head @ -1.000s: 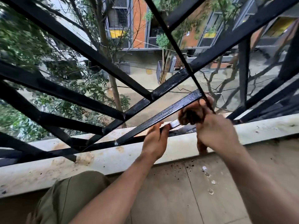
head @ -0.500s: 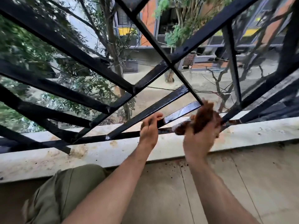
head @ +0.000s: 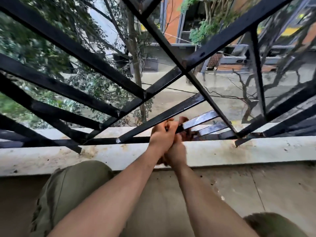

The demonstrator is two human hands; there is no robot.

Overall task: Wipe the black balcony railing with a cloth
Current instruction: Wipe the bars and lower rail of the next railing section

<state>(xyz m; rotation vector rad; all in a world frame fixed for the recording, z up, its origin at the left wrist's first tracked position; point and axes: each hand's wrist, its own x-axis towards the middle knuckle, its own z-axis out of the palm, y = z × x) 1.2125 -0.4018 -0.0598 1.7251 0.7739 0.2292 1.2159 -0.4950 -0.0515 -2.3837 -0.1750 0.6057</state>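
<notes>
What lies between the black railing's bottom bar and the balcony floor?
A stained, pale concrete ledge fills that stretch, the bottom bar above it and the floor below, as the head view shows.

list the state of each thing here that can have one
railing: black, bars glossy near the hands
cloth: brown, bunched against a low bar
left hand: fingers curled round a bar
right hand: partly hidden behind the left, grips the cloth
ledge: stained

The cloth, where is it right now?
Head view: the brown cloth is low in the middle, bunched on a black railing bar just above the white ledge, behind the left hand and right hand.
</notes>
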